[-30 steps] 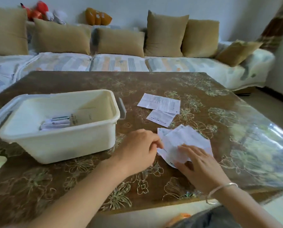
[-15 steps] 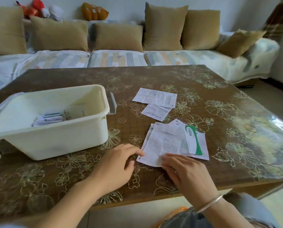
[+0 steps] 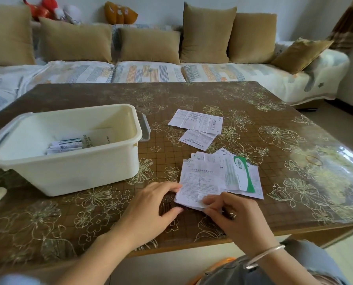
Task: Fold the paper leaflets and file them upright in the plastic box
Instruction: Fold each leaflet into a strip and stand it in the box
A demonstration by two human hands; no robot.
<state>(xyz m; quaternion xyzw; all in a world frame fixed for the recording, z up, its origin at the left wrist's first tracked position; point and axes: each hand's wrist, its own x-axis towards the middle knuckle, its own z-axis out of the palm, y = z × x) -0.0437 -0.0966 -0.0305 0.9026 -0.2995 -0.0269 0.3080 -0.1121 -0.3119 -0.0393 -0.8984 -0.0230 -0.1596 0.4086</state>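
1. The left hand [image 3: 155,204] lies palm down with its knuckles raised and its fingers loosely curved. The forefinger tip touches the left edge of the top leaflet [image 3: 200,182]. The thumb stretches out apart from it, and nothing is held between them.
2. The bare left forearm runs from the lower left up to the hand, with the wrist straight.
3. The right hand [image 3: 235,219] is palm down with its fingers curled. Forefinger and thumb pinch the leaflet's near edge.
4. The right forearm comes in from the lower right, with a silver bangle [image 3: 264,256] on the wrist.
5. The two hands are near each other but apart.
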